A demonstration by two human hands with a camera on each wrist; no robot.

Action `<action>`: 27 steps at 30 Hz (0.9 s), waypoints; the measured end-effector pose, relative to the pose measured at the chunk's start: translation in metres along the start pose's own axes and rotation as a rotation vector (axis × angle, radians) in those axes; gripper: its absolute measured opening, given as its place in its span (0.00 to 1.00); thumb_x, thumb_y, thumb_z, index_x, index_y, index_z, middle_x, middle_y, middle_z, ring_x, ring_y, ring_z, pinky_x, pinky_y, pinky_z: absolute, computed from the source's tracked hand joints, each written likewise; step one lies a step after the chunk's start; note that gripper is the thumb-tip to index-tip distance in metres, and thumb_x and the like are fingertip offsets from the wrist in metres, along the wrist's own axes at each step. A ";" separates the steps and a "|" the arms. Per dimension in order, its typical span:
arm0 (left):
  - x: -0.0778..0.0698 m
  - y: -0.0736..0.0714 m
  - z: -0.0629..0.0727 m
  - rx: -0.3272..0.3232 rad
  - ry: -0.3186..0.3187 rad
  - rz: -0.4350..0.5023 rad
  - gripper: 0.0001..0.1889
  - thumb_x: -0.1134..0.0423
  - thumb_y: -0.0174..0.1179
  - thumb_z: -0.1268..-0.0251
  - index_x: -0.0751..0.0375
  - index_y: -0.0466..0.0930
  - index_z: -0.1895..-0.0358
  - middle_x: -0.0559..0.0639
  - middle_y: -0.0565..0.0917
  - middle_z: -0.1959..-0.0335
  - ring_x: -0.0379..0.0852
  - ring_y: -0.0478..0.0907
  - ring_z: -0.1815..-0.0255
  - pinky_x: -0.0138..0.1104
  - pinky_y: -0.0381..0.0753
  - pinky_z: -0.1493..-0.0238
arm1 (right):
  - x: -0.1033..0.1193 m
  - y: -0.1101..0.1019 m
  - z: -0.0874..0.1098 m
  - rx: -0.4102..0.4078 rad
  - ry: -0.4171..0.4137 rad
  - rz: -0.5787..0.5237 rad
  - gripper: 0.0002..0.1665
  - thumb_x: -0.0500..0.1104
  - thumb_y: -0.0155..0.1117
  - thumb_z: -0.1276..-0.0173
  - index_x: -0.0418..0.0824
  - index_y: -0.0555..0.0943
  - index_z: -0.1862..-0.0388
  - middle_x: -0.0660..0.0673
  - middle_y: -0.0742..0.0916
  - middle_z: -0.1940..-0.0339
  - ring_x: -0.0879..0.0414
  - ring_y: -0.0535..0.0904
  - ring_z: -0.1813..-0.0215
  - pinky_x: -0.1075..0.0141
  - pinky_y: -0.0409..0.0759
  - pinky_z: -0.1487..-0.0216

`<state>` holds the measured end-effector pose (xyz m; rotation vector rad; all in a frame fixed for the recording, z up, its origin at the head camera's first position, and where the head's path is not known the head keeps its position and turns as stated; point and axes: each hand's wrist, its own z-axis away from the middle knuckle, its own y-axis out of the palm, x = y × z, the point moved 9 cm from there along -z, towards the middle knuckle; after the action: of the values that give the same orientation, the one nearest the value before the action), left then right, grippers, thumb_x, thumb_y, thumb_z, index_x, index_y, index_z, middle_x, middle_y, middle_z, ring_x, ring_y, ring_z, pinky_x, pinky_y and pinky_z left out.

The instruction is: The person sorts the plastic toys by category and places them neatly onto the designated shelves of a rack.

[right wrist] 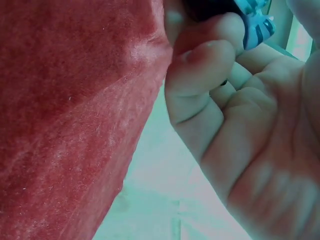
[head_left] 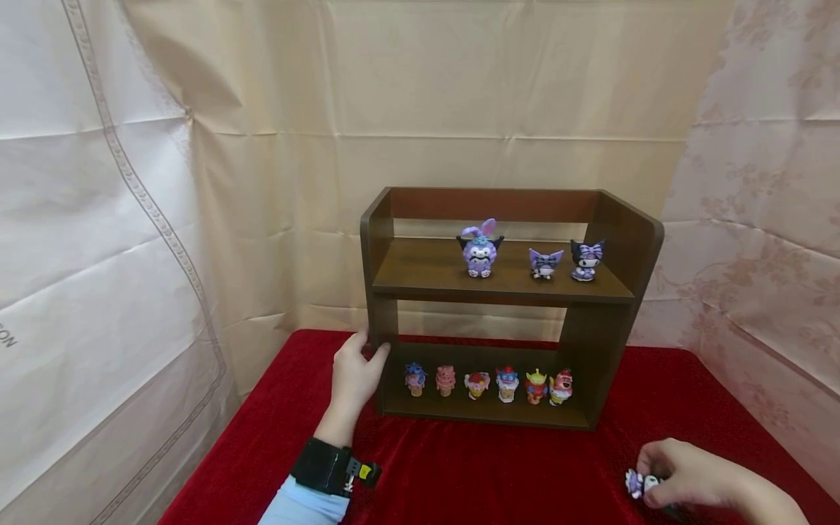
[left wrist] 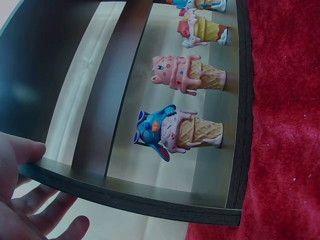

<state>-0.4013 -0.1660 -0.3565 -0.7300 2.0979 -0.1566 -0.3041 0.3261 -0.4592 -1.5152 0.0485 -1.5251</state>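
Observation:
My left hand (head_left: 354,372) holds the left side panel of a dark brown two-tier shelf (head_left: 505,297). In the left wrist view the thumb (left wrist: 30,150) lies over the panel's edge, with the other fingers on its outer side. At the lower right, low over the red cloth, my right hand (head_left: 695,474) pinches a small purple, white and black figurine (head_left: 635,484); the fingers cover part of it. On the upper tier stand a purple bunny-eared figurine (head_left: 480,251), a small purple one (head_left: 545,264) and a black-eared one with a bow (head_left: 586,261).
Several ice-cream-cone figurines line the lower tier, from a blue one (head_left: 415,379) at the left to a pink-red one (head_left: 561,388) at the right. Red velvet cloth (head_left: 499,467) covers the table. Beige curtain (head_left: 525,87) hangs behind, with pale sheets at both sides.

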 end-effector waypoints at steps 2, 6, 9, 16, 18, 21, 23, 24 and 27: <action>0.000 0.000 0.000 0.001 0.000 -0.001 0.17 0.65 0.68 0.33 0.57 0.84 0.42 0.55 0.86 0.51 0.54 0.85 0.51 0.49 0.85 0.57 | 0.001 -0.003 -0.001 -0.019 -0.014 0.012 0.08 0.40 0.67 0.34 0.38 0.79 0.60 0.52 0.84 0.70 0.62 0.76 0.69 0.68 0.72 0.73; 0.001 -0.001 0.000 -0.002 0.000 0.001 0.17 0.66 0.68 0.33 0.57 0.84 0.42 0.54 0.86 0.51 0.53 0.85 0.51 0.49 0.85 0.56 | 0.008 -0.010 -0.002 -0.059 -0.052 0.051 0.08 0.38 0.68 0.33 0.37 0.78 0.59 0.54 0.84 0.69 0.63 0.77 0.68 0.68 0.74 0.71; 0.001 -0.002 0.000 -0.005 -0.001 0.004 0.16 0.65 0.68 0.33 0.57 0.85 0.43 0.53 0.86 0.52 0.53 0.85 0.51 0.49 0.85 0.56 | 0.017 -0.015 -0.003 -0.099 -0.084 0.096 0.09 0.39 0.69 0.33 0.38 0.78 0.59 0.55 0.83 0.69 0.64 0.77 0.67 0.68 0.75 0.71; 0.001 -0.002 0.001 -0.007 0.009 -0.002 0.16 0.65 0.68 0.33 0.58 0.84 0.43 0.54 0.87 0.52 0.54 0.85 0.51 0.50 0.85 0.56 | 0.034 -0.025 -0.005 -0.207 -0.154 0.186 0.12 0.41 0.73 0.34 0.41 0.77 0.60 0.59 0.82 0.70 0.66 0.76 0.68 0.68 0.76 0.72; 0.001 -0.001 0.000 -0.006 0.008 -0.001 0.16 0.65 0.68 0.33 0.57 0.85 0.43 0.54 0.87 0.52 0.54 0.85 0.51 0.50 0.85 0.56 | 0.037 -0.027 -0.005 -0.230 -0.157 0.183 0.14 0.41 0.74 0.35 0.41 0.76 0.60 0.59 0.82 0.70 0.66 0.76 0.69 0.68 0.77 0.72; 0.001 0.000 0.000 -0.002 0.008 0.002 0.16 0.64 0.68 0.33 0.57 0.84 0.43 0.55 0.86 0.52 0.54 0.85 0.51 0.50 0.85 0.56 | 0.040 -0.029 -0.005 -0.265 -0.159 0.200 0.15 0.41 0.74 0.36 0.41 0.76 0.59 0.58 0.81 0.69 0.66 0.76 0.69 0.67 0.79 0.72; 0.001 0.000 -0.001 0.003 0.008 0.005 0.16 0.64 0.68 0.33 0.57 0.84 0.42 0.56 0.86 0.51 0.54 0.85 0.51 0.50 0.85 0.56 | 0.042 -0.032 -0.005 -0.297 -0.157 0.228 0.16 0.41 0.75 0.36 0.42 0.76 0.57 0.57 0.81 0.68 0.66 0.75 0.68 0.67 0.79 0.71; 0.001 0.001 0.000 0.004 0.009 0.008 0.17 0.64 0.68 0.33 0.58 0.84 0.42 0.57 0.86 0.51 0.54 0.85 0.51 0.50 0.85 0.55 | 0.044 -0.033 -0.004 -0.318 -0.158 0.250 0.16 0.41 0.75 0.36 0.42 0.76 0.56 0.56 0.80 0.66 0.66 0.75 0.67 0.68 0.79 0.70; 0.002 0.001 0.000 0.006 0.007 0.012 0.17 0.64 0.68 0.33 0.58 0.84 0.41 0.57 0.86 0.50 0.55 0.85 0.50 0.51 0.85 0.55 | 0.049 -0.037 -0.003 -0.397 -0.168 0.317 0.19 0.43 0.76 0.37 0.42 0.76 0.53 0.56 0.80 0.65 0.67 0.74 0.65 0.69 0.77 0.68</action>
<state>-0.4020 -0.1664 -0.3580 -0.7134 2.1070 -0.1590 -0.3168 0.3144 -0.3996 -1.8398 0.4951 -1.1739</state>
